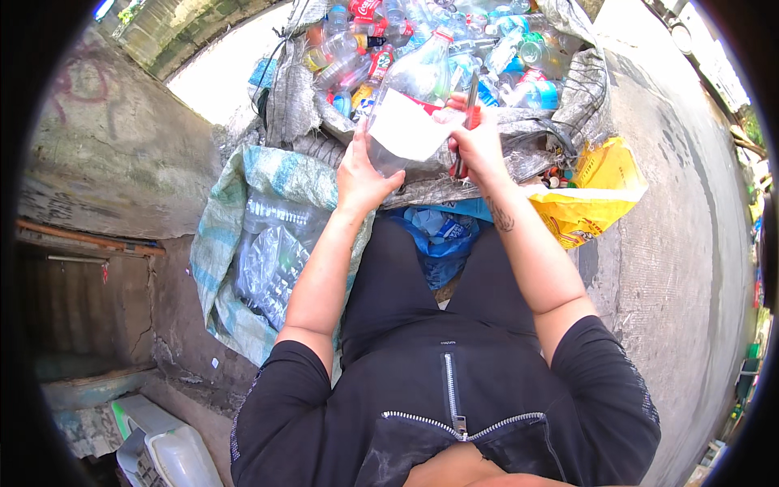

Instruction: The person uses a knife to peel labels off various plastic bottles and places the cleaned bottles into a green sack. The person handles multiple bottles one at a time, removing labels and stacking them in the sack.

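Observation:
A large clear plastic bottle (419,75) with a red cap tilts away from me over the near edge of a full sack. My left hand (363,174) grips its lower end, the thumb spread along the base. Around the bottle is a label (408,128), its white side showing, and one edge lies at the fingers of my right hand (480,148). That hand is closed around a red-handled knife (472,114) with its dark, narrow blade pointing up. Whether the label's edge is pinched in those fingers or just touched, I cannot tell.
The big grey woven sack (591,88) brims with assorted plastic bottles. On the left, a blue-and-white sack (213,272) holds clear bottles. A yellow bag (613,183) stands at the right, and a blue bag (438,269) sits between my legs. A concrete wall (122,154) rises at left.

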`<action>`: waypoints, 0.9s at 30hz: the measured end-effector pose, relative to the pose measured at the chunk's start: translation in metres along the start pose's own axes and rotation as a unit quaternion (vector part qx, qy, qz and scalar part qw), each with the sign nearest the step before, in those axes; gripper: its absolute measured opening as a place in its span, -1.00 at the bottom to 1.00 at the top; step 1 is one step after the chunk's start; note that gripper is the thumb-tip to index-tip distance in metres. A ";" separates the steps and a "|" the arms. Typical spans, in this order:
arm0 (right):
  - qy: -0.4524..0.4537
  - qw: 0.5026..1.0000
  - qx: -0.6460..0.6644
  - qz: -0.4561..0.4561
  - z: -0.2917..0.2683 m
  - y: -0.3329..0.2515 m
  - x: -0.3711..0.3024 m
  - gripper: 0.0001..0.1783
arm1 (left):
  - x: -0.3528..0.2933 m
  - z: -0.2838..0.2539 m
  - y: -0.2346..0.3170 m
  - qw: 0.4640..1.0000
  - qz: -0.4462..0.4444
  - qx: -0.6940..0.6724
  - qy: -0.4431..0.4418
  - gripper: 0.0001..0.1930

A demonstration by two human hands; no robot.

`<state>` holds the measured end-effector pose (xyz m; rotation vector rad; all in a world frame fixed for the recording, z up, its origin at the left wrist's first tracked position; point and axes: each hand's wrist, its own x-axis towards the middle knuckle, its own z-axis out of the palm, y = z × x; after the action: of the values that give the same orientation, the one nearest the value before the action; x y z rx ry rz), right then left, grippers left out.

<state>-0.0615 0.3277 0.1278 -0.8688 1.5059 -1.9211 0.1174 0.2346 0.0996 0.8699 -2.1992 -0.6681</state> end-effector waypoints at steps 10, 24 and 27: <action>-0.059 0.982 0.163 0.078 0.015 0.019 0.000 -0.63 | -0.004 0.004 0.002 0.997 0.025 0.007 0.071 -0.17; -0.001 0.990 -0.143 -0.004 0.017 0.046 -0.001 -0.04 | -0.009 0.030 -0.020 0.923 0.188 0.336 0.017 -0.24; -0.100 0.974 -0.185 0.089 0.010 0.039 0.000 -0.39 | -0.007 0.025 -0.029 0.907 0.207 0.366 -0.006 -0.26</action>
<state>-0.0525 0.3125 0.0914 -1.0121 1.7791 -1.4029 0.1141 0.2263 0.0613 0.6865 -2.5575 0.3958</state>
